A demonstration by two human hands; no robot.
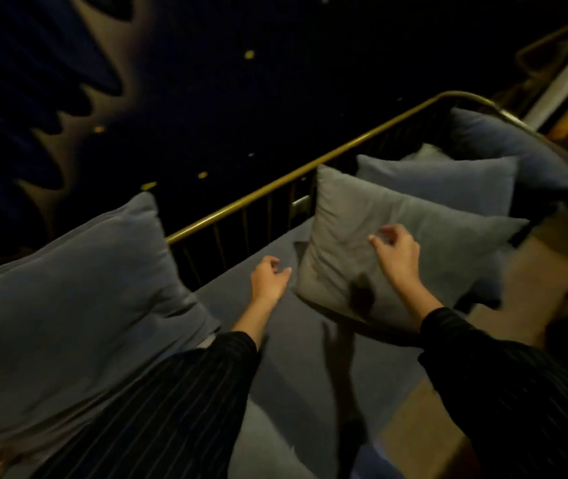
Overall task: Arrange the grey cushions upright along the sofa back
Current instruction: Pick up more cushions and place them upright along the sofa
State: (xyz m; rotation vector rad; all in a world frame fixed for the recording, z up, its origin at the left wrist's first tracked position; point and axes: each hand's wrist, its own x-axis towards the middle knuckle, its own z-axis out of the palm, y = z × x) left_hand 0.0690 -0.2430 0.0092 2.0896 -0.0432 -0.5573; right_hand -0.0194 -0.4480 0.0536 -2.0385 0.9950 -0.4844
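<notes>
Both arms are being held out forward, each covered to the wrist by a dark pinstriped sleeve (179,402). The left hand (268,276) is being kept low, its fingers loosely curled and nothing gripped in them. The right hand (396,252) is being held farther out and higher, fingers (388,233) bent and spread, the thumb apart from them, nothing being clasped.

Sofa seat (241,305) runs lower left to upper right, rail (275,181) along its back edge. Big cushion (68,299) leans on the rail at the left end. Small cushion (389,243) stands mid-seat, tilted, front of the rail. Second cushion (448,181) just behind it, third (503,146) at the far right corner. Floor (535,271) off the front edge.
</notes>
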